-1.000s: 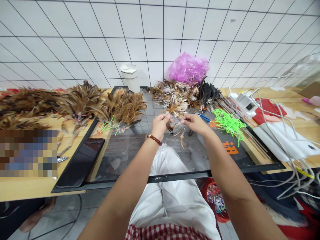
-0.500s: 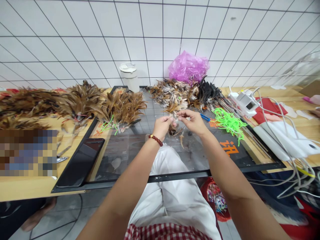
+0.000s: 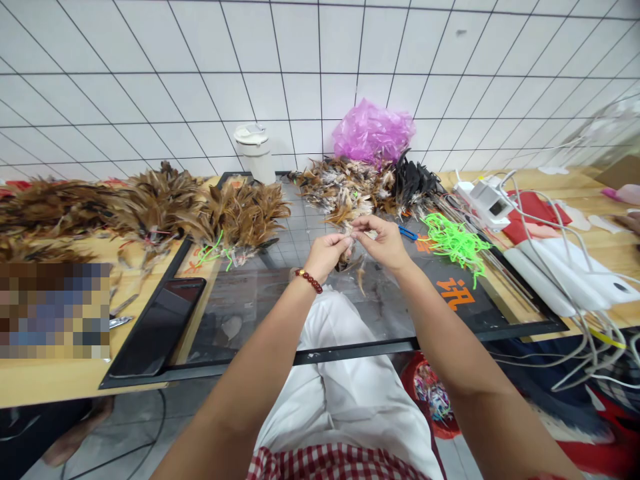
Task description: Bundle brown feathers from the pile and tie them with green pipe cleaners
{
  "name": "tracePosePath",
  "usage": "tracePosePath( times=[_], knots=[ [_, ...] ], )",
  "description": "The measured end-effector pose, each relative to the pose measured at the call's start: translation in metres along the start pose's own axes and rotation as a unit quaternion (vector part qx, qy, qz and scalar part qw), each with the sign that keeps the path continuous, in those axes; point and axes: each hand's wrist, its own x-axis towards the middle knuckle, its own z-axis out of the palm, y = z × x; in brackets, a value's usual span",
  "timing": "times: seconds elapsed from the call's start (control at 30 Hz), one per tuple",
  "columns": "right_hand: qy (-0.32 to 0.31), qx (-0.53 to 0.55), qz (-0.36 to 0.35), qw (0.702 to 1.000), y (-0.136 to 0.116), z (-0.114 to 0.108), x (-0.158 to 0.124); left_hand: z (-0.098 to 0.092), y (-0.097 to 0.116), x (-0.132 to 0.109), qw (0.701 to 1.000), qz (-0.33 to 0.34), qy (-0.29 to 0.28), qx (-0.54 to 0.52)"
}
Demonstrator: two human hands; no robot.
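Observation:
Over the dark glass panel [image 3: 280,313], my two hands meet fingertip to fingertip. My left hand [image 3: 325,257], with a beaded bracelet [image 3: 309,281] at the wrist, is closed in a pinch on a small brown and white feather [image 3: 345,257]. My right hand [image 3: 383,240] pinches at the pale upper end of it; the exact grip is partly hidden by the fingers. A loose brown feather [image 3: 361,279] shows just below my right hand. Beyond the fingers spreads a pile of mixed brown and white feathers [image 3: 340,190].
Brown feather bundles [image 3: 245,217] lie to the left, near a black phone [image 3: 159,327]. Black feathers [image 3: 415,183], a pink plastic bag [image 3: 374,130] and a white cup [image 3: 255,153] stand behind. Green ties [image 3: 455,240], a blue cutter [image 3: 408,233] and tangled cables [image 3: 580,320] are at right.
Both hands stay together at nearly the same spot, with fingers slightly shifted around the feather. The whole view has moved a little, so things appear slightly further left.

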Motion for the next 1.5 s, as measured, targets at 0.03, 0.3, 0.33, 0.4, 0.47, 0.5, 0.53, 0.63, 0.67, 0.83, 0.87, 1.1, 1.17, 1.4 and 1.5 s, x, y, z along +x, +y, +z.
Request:
tracePosePath(
  times=[0.03, 0.3, 0.33, 0.4, 0.47, 0.5, 0.53, 0.63, 0.67, 0.83, 0.87, 1.1, 1.17, 1.4, 1.5],
  knots=[
    [0.000, 0.000, -0.002, 1.000, 0.000, 0.001, 0.000, 0.000, -0.001, 0.000, 1.000, 0.007, -0.001, 0.004],
    [-0.040, -0.021, -0.059, 0.997, 0.003, -0.002, 0.002, 0.001, 0.006, -0.002, 0.999, 0.022, 0.006, -0.038],
    [-0.058, -0.028, -0.076, 0.995, 0.003, -0.002, 0.002, 0.001, 0.006, -0.002, 0.999, 0.033, 0.006, -0.039],
    [-0.082, -0.039, -0.095, 0.991, 0.004, -0.002, 0.002, 0.001, 0.005, -0.001, 0.998, 0.050, 0.005, -0.042],
    [-0.097, -0.045, -0.098, 0.989, 0.004, -0.001, 0.001, 0.002, 0.003, -0.001, 0.997, 0.052, 0.005, -0.055],
    [-0.101, -0.048, -0.096, 0.989, 0.005, -0.001, 0.001, 0.002, 0.003, 0.000, 0.997, 0.047, 0.005, -0.063],
    [-0.102, -0.049, -0.094, 0.989, 0.005, -0.001, 0.001, 0.002, 0.002, 0.000, 0.996, 0.041, 0.006, -0.073],
    [-0.085, -0.066, -0.068, 0.992, 0.010, -0.003, 0.002, 0.001, 0.003, 0.002, 0.995, 0.035, 0.027, -0.093],
    [-0.083, -0.079, -0.050, 0.992, 0.013, -0.004, 0.002, 0.000, 0.003, 0.002, 0.994, 0.039, 0.043, -0.095],
    [-0.157, -0.161, 0.037, 0.974, 0.026, -0.012, 0.001, -0.003, 0.005, 0.005, 0.986, 0.034, 0.124, -0.111],
    [-0.177, -0.179, 0.045, 0.967, 0.028, -0.012, 0.000, -0.004, 0.005, 0.005, 0.985, 0.031, 0.128, -0.112],
    [-0.211, -0.325, 0.029, 0.921, 0.016, -0.007, -0.003, -0.003, 0.001, 0.006, 0.992, 0.052, 0.112, -0.033],
    [-0.200, -0.306, -0.003, 0.931, 0.011, -0.007, -0.001, -0.003, -0.002, 0.006, 0.992, 0.082, 0.081, 0.043],
    [-0.071, -0.097, -0.004, 0.993, 0.013, -0.004, 0.003, -0.004, -0.004, 0.004, 0.979, 0.089, 0.076, 0.165],
    [-0.027, -0.024, 0.038, 0.999, 0.013, -0.003, 0.003, -0.005, -0.003, 0.005, 0.984, 0.086, 0.091, 0.127]
  ],
)
